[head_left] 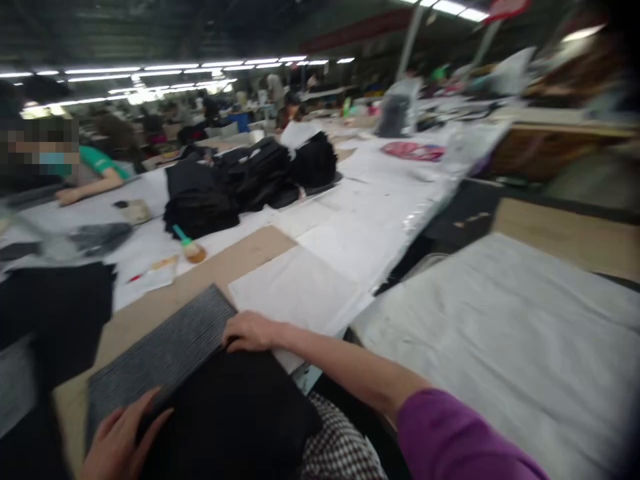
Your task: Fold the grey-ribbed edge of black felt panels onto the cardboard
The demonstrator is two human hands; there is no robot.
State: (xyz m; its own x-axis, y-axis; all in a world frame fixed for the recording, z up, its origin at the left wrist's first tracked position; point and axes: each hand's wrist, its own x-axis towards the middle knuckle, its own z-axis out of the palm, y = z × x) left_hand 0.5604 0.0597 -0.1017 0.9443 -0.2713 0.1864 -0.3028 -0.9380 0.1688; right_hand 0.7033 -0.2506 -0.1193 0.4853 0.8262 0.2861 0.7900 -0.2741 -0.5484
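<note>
Left hand [119, 437] and right hand [251, 331] on black cloth [233, 407], near edge of tabletop [373, 230].
From here, each grip looks nearly closed, pinching the cloth's margin beside the ribbed grey panel [163, 347]; black fabric stacks [200, 200] lie farther back.

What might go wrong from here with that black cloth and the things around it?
The black cloth might slip out of line with the grey ribbed piece: the left fingers and right fingers sit well apart along the cloth's edge. The amber container with a turquoise handle sticking out might get knocked and, if it holds liquid, stain the nearby brown board.
</note>
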